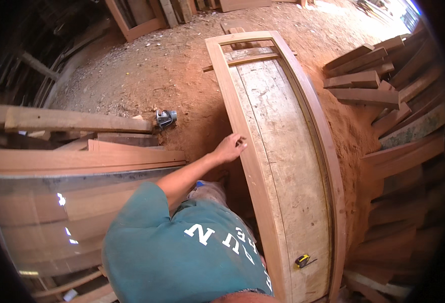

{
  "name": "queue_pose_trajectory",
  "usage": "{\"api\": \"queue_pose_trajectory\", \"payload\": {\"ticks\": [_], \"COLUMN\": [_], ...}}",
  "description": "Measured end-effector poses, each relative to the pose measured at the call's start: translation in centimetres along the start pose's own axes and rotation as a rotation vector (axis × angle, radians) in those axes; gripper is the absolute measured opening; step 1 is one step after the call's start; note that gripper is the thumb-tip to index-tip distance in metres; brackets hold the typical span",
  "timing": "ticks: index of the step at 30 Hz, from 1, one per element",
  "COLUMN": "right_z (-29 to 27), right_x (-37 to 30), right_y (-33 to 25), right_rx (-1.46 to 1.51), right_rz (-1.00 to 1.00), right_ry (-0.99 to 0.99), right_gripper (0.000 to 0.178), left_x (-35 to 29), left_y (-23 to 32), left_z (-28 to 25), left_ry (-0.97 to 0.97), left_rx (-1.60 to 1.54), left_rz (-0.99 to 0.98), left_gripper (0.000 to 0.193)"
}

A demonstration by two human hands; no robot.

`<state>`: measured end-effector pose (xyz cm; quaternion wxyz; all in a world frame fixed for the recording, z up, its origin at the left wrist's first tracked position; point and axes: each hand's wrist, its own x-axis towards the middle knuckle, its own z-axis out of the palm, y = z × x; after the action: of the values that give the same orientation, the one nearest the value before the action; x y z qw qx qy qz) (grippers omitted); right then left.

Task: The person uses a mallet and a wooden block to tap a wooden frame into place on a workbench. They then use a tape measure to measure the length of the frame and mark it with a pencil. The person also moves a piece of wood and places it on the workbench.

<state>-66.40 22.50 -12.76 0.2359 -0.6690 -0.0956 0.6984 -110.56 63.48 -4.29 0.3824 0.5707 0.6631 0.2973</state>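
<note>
My left hand [231, 148] reaches in from the left and hovers at, or lightly touches, the near-left edge of a long wooden frame [236, 106]. Its fingers are loosely bent and apart, with nothing visible in them. The frame, with a curved right side, lies over a worn, stained board [293, 171]. A yellow and black tape measure [302, 261] rests on the board's near end. Across the far end run short wooden strips [253, 59]. My right hand does not show; my green shirt fills the lower middle.
Stacked timber offcuts [356, 81] line the right side. On the left are long beams [76, 121], a glass sheet [81, 217] and a dark power tool [166, 118] on the reddish dirt floor [147, 76]. A wooden frame [136, 20] leans at the back.
</note>
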Motion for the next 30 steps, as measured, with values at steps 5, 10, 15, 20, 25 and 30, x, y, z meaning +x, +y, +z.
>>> {"api": "queue_pose_trajectory", "payload": {"ticks": [5, 10, 15, 20, 25, 30], "right_z": [9.1, 12.2, 13.7, 13.5, 12.5, 10.2], "right_x": [-0.9, 1.7, 3.0, 2.5, 2.9, 3.6], "right_y": [-4.5, -5.0, -6.2, -6.4, -5.7, -5.0], "right_rx": [0.628, 0.853, 0.985, 1.028, 1.359, 1.455], "right_rz": [-0.066, -0.139, -0.160, -0.116, -0.055, -0.562], "right_ry": [0.179, 0.374, 0.470, 0.452, 0.560, 0.598], "right_gripper": [0.078, 0.074, 0.061, 0.049, 0.073, 0.084], "left_x": [11.6, 20.5, 26.2, 29.5, 31.3, 31.9], "left_y": [3.3, 10.6, 15.8, 18.4, 21.3, 23.1], "left_z": [-3.0, 0.6, 10.5, 20.2, 29.5, 35.2], "left_ry": [-0.044, -0.154, -0.305, -0.393, -0.534, -0.781], "left_rx": [0.062, 0.092, 0.185, 0.362, 0.542, 0.768], "left_rz": [0.270, 0.358, 0.534, 0.635, 0.638, 0.516], "left_gripper": [0.035, 0.034, 0.032, 0.034, 0.053, 0.069]}}
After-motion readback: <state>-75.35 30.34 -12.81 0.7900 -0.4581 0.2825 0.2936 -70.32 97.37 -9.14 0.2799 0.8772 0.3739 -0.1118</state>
